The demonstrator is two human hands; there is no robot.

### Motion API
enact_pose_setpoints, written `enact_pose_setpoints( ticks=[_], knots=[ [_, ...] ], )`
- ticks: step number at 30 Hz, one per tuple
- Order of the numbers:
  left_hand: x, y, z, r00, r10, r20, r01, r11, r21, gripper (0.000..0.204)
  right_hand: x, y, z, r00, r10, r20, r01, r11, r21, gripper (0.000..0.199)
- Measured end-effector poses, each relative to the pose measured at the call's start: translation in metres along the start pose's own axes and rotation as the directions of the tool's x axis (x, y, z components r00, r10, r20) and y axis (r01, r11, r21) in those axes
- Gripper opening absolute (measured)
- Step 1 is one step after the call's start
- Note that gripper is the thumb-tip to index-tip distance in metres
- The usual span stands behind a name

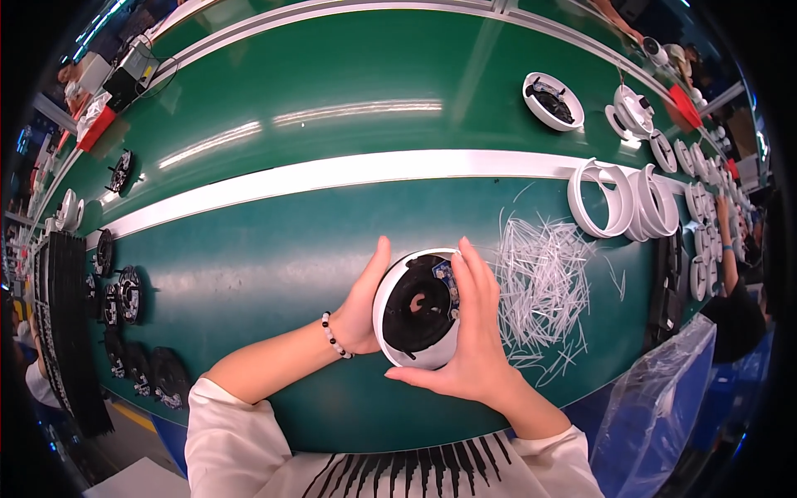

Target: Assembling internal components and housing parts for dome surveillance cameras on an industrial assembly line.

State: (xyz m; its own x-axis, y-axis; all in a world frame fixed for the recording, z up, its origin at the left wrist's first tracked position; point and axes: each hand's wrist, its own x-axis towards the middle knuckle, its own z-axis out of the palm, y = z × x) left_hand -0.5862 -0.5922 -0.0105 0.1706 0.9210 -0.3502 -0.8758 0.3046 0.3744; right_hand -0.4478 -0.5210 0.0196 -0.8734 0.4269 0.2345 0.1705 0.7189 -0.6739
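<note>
Between my two hands is a round white housing (432,355) with a black disc-shaped part (411,324) set inside it. A bit of blue circuit board shows at its upper right edge. My left hand (362,311) presses against the housing's left side, thumb pointing up. Around its right side curves my right hand (475,332), fingertips at the upper rim and thumb under the lower edge. Just right of my right hand lies a loose heap of thin white strips (544,286) on the green table.
White ring-shaped shells (599,199) stand at the right. Beyond the white rail (349,176) sits a white bowl-shaped housing (554,101) with dark parts inside. Several black round assemblies (130,295) line the left side, beside a black stack (70,332). A plastic-covered blue bin (656,407) is at lower right.
</note>
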Motion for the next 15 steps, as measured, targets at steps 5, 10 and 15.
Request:
enact_pose_setpoints(
  ticks=[5,10,15],
  knots=[
    [0.0008,0.0017,0.0017,1.0,-0.027,-0.014,0.027,1.0,0.008,0.074,-0.001,0.0007,-0.0012,1.0,0.001,0.015,0.0,1.0,-0.019,0.115],
    [0.0014,0.0008,-0.0003,0.998,-0.053,-0.031,0.054,0.998,0.031,0.073,0.0,0.0021,-0.0036,0.998,-0.018,0.052,0.02,0.999,-0.029,0.115],
    [0.0023,0.0006,-0.0026,0.999,-0.053,-0.014,0.053,0.998,0.042,0.074,0.0007,0.005,-0.0022,0.999,-0.006,0.051,0.007,1.0,-0.012,0.116]
  ],
)
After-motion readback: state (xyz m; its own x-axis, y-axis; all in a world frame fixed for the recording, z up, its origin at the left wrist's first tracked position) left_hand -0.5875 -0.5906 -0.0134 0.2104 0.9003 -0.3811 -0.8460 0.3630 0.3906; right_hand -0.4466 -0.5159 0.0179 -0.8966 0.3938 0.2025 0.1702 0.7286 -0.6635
